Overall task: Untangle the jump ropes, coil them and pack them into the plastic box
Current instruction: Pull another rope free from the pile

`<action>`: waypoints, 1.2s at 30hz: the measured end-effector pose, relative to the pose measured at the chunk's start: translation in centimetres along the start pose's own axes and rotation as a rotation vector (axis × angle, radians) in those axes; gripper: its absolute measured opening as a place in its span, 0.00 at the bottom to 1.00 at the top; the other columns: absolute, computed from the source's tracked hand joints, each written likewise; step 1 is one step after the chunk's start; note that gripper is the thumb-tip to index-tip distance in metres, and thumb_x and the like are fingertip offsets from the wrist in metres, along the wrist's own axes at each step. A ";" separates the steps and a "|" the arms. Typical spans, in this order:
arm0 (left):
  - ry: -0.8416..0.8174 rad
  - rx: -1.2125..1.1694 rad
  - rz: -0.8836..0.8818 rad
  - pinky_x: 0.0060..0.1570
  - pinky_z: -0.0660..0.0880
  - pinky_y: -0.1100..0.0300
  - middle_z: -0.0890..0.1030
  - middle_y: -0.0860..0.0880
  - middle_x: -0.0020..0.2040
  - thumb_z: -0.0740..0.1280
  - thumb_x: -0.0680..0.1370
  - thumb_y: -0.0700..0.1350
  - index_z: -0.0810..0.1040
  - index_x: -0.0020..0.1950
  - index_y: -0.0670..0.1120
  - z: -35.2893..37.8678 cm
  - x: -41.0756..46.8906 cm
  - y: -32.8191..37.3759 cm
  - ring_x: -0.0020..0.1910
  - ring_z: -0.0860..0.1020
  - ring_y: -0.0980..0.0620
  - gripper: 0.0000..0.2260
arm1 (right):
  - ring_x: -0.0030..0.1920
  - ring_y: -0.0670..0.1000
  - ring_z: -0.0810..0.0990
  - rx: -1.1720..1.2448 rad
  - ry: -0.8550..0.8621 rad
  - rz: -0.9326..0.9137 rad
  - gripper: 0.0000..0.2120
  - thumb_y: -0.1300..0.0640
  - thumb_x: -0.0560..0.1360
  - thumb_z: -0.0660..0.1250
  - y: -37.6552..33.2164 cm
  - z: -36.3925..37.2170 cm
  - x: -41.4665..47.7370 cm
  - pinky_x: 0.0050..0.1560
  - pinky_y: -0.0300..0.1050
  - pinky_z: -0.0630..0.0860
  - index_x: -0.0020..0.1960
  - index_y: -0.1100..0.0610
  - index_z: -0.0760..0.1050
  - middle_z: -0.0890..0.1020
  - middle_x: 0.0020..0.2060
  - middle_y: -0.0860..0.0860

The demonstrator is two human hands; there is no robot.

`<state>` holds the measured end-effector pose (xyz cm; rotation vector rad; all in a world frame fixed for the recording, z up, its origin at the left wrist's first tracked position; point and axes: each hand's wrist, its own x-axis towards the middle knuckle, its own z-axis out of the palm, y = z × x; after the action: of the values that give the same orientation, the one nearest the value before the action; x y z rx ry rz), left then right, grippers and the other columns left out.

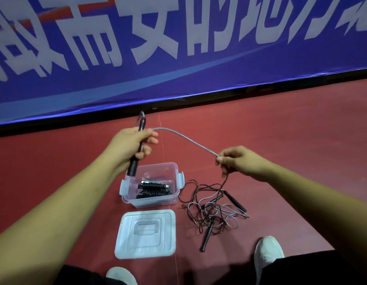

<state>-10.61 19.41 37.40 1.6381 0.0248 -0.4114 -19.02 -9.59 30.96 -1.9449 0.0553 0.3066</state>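
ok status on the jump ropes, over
Left hand grips a black handle, right hand pinches the grey cord. Coiled rope in plastic box, lid off. Tangled pile on floor beside box.

Red floor (281, 124), blue banner (178, 64) with white lettering

I see the clear plastic box (149, 203) open, one coiled rope (153, 188) inside; tangled ropes (215, 210) lie just right; a grey rope (188, 140) arcs above.

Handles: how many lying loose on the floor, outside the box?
3, all in the tangle right of the plastic box: right handle, short handle just left of it, near handle toward the white shoe. The tangle may hide others.
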 end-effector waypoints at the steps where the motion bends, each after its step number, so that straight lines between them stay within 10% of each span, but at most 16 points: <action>1: 0.052 0.152 -0.013 0.16 0.58 0.69 0.80 0.45 0.44 0.62 0.83 0.41 0.76 0.55 0.40 -0.2 0.1 -0.4 0.21 0.77 0.54 0.06 | 0.32 0.54 0.76 0.040 0.039 -0.023 0.09 0.61 0.81 0.63 -0.6 0.2 0.1 0.40 0.52 0.77 0.46 0.63 0.79 0.76 0.29 0.55; 7: -0.183 0.190 0.107 0.17 0.59 0.67 0.84 0.42 0.53 0.64 0.81 0.39 0.80 0.60 0.42 2.3 -1.7 -0.8 0.27 0.81 0.50 0.09 | 0.27 0.48 0.66 -0.095 -0.061 -0.177 0.08 0.57 0.79 0.67 -4.9 2.4 -0.9 0.30 0.42 0.64 0.45 0.58 0.83 0.70 0.24 0.45; 13: -0.356 0.377 0.169 0.20 0.60 0.66 0.73 0.49 0.27 0.66 0.81 0.43 0.79 0.48 0.42 5.1 -3.5 -0.8 0.21 0.66 0.56 0.06 | 0.27 0.47 0.67 -0.079 -0.046 -0.291 0.09 0.57 0.80 0.66 -6.7 2.7 -1.3 0.30 0.41 0.64 0.42 0.55 0.81 0.71 0.24 0.45; 22: -0.157 -0.410 0.045 0.15 0.56 0.71 0.67 0.50 0.32 0.63 0.79 0.41 0.72 0.42 0.42 1.5 -1.0 1.2 0.22 0.63 0.60 0.07 | 0.41 0.50 0.77 -0.250 -0.212 0.027 0.11 0.55 0.81 0.64 1.7 -0.3 -0.2 0.51 0.52 0.74 0.44 0.61 0.79 0.83 0.40 0.59; 30: 0.141 0.167 -0.063 0.24 0.72 0.67 0.75 0.41 0.40 0.63 0.78 0.28 0.70 0.65 0.32 -0.3 1.5 -1.2 0.32 0.74 0.50 0.15 | 0.30 0.51 0.67 -0.068 0.053 -0.127 0.11 0.53 0.80 0.65 -2.9 0.1 -0.6 0.33 0.45 0.67 0.45 0.57 0.83 0.70 0.26 0.47; 36: -0.110 0.160 0.150 0.26 0.73 0.63 0.84 0.39 0.48 0.64 0.80 0.34 0.71 0.62 0.48 2.5 -1.0 -0.3 0.26 0.78 0.50 0.14 | 0.26 0.45 0.64 -0.278 0.010 -0.210 0.11 0.52 0.79 0.67 -6.1 0.7 -1.9 0.28 0.38 0.62 0.44 0.56 0.84 0.68 0.25 0.46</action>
<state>-12.29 17.22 37.30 1.7587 -0.2170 -0.3956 -19.92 -6.79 36.63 -2.2058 -0.1936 0.1706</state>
